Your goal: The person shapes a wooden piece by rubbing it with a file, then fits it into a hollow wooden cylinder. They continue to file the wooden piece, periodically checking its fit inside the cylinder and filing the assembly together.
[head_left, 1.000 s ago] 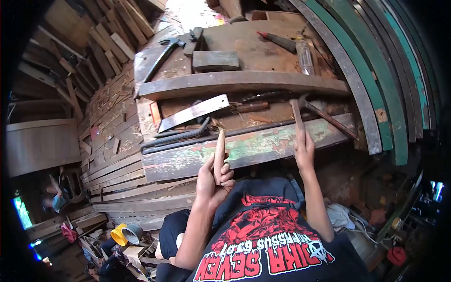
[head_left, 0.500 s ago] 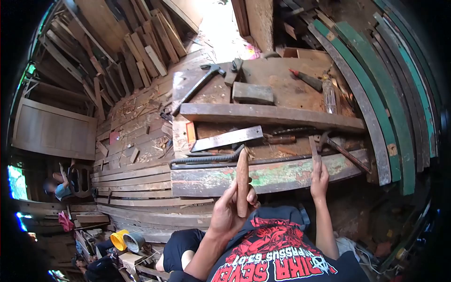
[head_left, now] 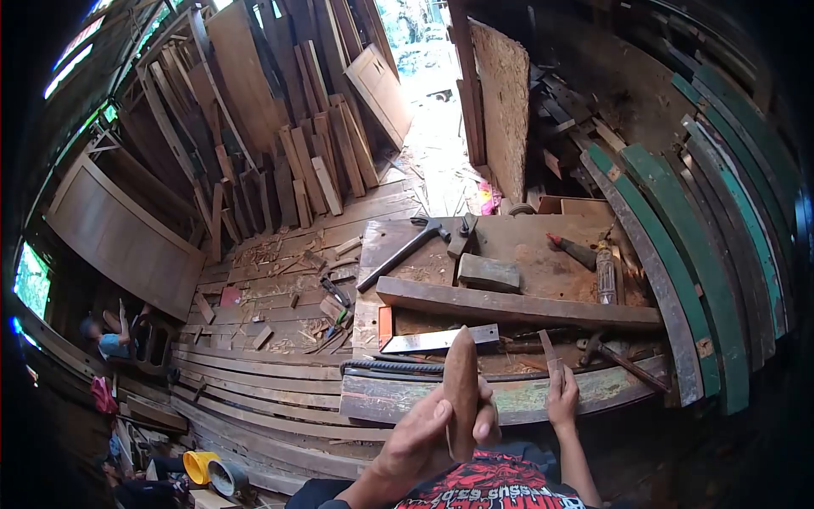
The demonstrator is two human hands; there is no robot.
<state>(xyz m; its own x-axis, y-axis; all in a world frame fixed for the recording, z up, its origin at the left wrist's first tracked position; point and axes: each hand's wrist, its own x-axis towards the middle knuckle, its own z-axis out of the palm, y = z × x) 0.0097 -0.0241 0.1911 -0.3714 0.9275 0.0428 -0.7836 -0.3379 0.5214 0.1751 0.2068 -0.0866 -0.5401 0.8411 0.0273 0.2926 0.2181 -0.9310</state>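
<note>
The left hand (head_left: 432, 433) is clamped on a pointed wooden piece (head_left: 460, 394), its tip up, in front of the near edge of the counter (head_left: 513, 240). The right hand (head_left: 562, 399) pinches a thin flat strip (head_left: 550, 351) between thumb and fingers; the strip points up and leans slightly left, and its material is unclear.

Along the near edge of the counter runs a plank (head_left: 373, 400) with worn green paint. Just behind its left part lies a dark ribbed bar (head_left: 386, 365), with a try square (head_left: 445, 338) beyond it, its metal blade reaching right from an orange stock. To the right, a hammer (head_left: 626, 363) slants with its handle over the plank.

A thick wooden beam (head_left: 517, 304) crosses the counter behind the square. Beyond the beam are a claw hammer (head_left: 402, 256) at the left, a rectangular block (head_left: 489, 274) near the middle, and a red-tipped tool (head_left: 573, 251) beside a clear ribbed object (head_left: 605, 276) at the right. Curved green boards (head_left: 699, 284) stand right of the counter. A person (head_left: 114, 341) is well apart at the far left.
</note>
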